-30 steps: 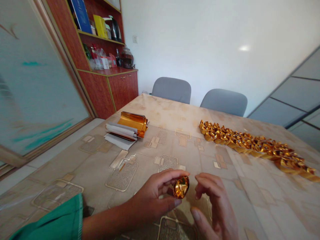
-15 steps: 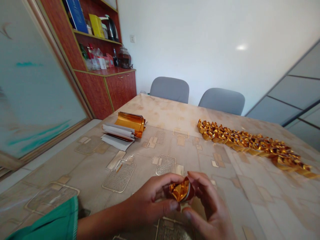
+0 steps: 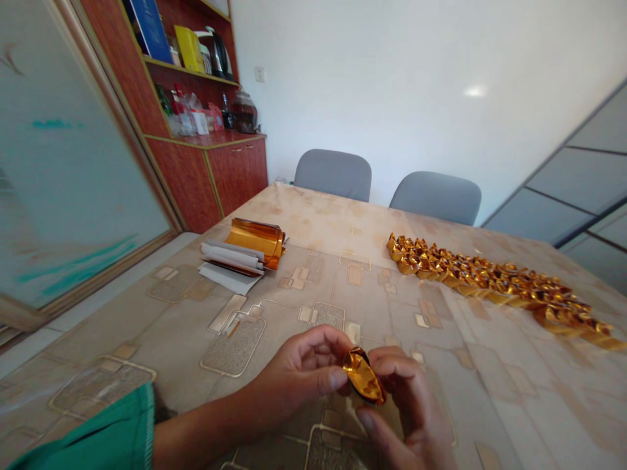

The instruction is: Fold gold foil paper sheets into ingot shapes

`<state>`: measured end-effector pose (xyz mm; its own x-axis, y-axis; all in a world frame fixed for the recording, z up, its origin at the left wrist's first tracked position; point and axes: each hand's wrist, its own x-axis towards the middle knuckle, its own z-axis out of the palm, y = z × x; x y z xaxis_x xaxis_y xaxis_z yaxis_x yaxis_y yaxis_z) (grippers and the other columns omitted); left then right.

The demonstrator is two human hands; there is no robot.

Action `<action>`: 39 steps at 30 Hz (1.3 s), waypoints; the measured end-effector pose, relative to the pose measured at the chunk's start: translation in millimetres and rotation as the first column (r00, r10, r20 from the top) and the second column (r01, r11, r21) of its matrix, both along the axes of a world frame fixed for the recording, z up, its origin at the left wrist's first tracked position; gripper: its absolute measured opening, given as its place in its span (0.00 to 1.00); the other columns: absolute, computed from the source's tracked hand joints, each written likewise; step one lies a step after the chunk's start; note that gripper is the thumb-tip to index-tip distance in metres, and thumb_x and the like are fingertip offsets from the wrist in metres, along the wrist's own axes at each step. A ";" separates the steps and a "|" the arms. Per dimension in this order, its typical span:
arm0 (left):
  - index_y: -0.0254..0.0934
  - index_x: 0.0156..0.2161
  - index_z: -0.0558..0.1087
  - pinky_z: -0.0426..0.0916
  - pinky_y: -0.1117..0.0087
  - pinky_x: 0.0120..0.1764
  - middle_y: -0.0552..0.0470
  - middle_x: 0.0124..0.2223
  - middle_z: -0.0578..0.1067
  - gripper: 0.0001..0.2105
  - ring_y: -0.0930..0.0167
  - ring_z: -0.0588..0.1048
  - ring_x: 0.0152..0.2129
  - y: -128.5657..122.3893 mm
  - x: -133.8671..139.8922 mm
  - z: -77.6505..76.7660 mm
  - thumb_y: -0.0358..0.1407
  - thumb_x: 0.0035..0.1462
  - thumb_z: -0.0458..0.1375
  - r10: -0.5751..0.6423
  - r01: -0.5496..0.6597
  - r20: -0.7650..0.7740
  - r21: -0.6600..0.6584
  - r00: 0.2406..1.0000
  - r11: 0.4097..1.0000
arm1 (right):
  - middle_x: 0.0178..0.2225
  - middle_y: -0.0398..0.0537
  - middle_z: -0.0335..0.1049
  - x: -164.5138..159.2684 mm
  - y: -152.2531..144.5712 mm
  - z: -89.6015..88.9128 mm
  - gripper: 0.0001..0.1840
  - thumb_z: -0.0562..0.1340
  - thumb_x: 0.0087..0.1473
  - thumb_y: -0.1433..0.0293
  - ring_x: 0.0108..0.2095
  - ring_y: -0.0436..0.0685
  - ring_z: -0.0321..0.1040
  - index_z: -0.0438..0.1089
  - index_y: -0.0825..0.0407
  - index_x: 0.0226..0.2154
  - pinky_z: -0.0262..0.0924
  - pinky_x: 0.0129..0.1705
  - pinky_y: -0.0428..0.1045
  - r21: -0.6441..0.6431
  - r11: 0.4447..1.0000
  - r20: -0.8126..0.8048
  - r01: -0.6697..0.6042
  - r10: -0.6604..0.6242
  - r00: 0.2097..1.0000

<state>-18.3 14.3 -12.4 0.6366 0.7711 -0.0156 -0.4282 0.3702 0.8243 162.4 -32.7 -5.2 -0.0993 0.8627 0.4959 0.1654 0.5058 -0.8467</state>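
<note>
Between my hands, low over the near part of the table, is a small boat-shaped gold foil paper ingot [image 3: 363, 377], tilted with its shiny side facing me. My left hand [image 3: 306, 365] pinches its left end between thumb and fingers. At its right side, the curled fingers of my right hand [image 3: 409, 398] press against it, the thumb close below its lower edge. Several similar folded gold pieces [image 3: 490, 277] stand packed in long rows at the right. A stack of curled gold foil sheets [image 3: 257, 240] with white backs lies at the left back.
A patterned cover lies over the table [image 3: 294, 320]. Two grey chairs [image 3: 333, 173] stand at the far side. A red-brown cabinet [image 3: 235, 170] with bottles and a kettle is at the back left, beside a frosted glass door [image 3: 73, 163].
The gold ingot has turned between my fingers and now shows its long side. My right thumb has loosened downward, and the left fingers have shifted to its end.
</note>
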 end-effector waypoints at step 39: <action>0.33 0.36 0.75 0.67 0.75 0.34 0.48 0.34 0.80 0.11 0.74 0.76 0.29 -8.0 8.4 -12.0 0.34 0.49 0.70 -0.061 0.045 -0.063 -0.224 0.996 0.974 | 0.31 0.43 0.63 -3.6 -7.8 -11.0 0.12 0.58 0.62 0.57 0.30 0.54 0.61 0.62 0.48 0.38 0.56 0.30 0.48 -0.492 0.867 -0.117 -0.083 0.028 0.993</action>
<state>-9.8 6.3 -24.4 0.6680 0.7084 -0.2281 -0.3479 0.5681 0.7458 158.7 -40.5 -16.2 -0.1266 0.9918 0.0152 0.0478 0.0214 -0.9986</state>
